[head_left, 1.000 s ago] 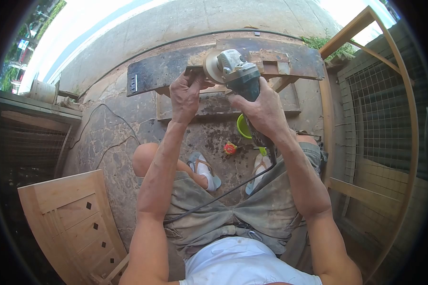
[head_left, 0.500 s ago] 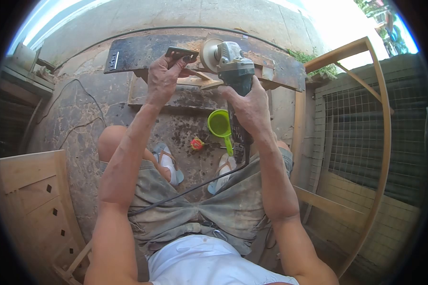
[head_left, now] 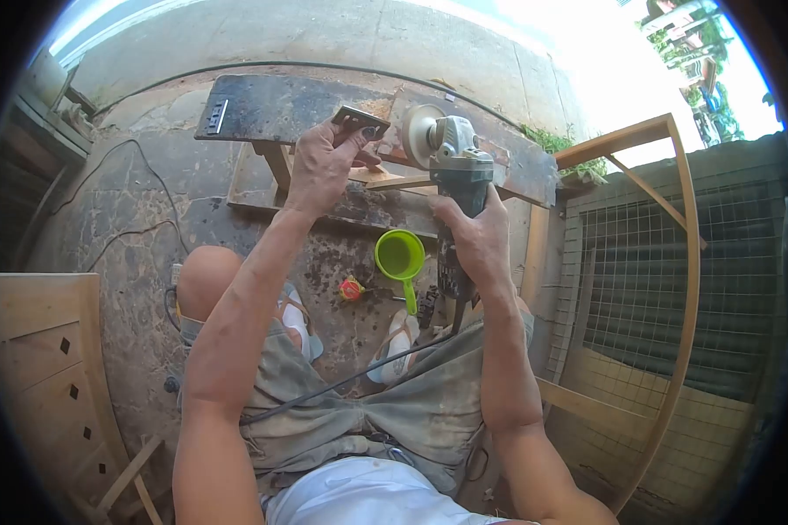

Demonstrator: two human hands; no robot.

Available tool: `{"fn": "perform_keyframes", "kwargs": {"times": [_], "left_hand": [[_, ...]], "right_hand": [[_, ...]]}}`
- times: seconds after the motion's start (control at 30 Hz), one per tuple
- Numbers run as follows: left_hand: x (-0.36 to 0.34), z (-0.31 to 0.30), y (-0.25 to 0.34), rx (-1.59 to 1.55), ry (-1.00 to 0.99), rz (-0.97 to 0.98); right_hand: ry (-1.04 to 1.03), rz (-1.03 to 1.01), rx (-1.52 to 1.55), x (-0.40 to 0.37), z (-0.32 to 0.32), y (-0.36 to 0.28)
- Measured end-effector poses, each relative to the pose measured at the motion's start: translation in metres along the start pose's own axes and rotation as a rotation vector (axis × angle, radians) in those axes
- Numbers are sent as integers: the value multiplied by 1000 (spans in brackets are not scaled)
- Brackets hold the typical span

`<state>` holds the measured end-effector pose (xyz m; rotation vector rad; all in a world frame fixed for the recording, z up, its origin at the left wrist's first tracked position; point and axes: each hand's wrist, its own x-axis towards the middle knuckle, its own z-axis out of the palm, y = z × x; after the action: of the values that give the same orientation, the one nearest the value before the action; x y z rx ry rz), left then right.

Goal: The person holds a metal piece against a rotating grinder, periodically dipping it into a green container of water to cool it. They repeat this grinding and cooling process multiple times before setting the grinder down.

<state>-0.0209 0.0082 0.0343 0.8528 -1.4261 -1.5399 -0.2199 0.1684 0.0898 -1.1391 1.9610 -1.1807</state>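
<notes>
Fingers of the left hand (head_left: 324,166) pinch a dark flat piece (head_left: 361,122), held tilted, its right end just beside the pale disc (head_left: 421,136) of an angle grinder (head_left: 462,166) but apart from it. Those of the right hand (head_left: 483,234) are wrapped round the body of the angle grinder, much of that grip being hidden. Judging by the two grips, the step in hand is working the dark flat piece at the disc, with a small gap between them; whether the disc spins cannot be told. Closing that gap would call for a firm pinch, a steady right wrist and fingertips clear of the disc's rim. Behind both hands runs the long tabletop (head_left: 271,103), with a metal piece (head_left: 221,115) lying near its left end. Below its near edge, on the floor (head_left: 223,214), stands a green dipper (head_left: 383,252), mouth upward and handle toward the person; its inside looks darker at the bottom, but whether liquid lies there cannot be told. Left of the green dipper, near but apart, sits a small red-and-yellow object (head_left: 351,288). A dark cord (head_left: 350,381) crosses the person's lap.
</notes>
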Motion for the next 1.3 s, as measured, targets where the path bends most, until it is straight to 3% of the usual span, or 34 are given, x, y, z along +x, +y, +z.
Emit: {"fn": "perform_keyframes", "kwargs": {"times": [1.3], "left_hand": [[1, 10, -9, 10, -41, 35]], "right_hand": [[-52, 3, -14, -3, -1, -7]]}}
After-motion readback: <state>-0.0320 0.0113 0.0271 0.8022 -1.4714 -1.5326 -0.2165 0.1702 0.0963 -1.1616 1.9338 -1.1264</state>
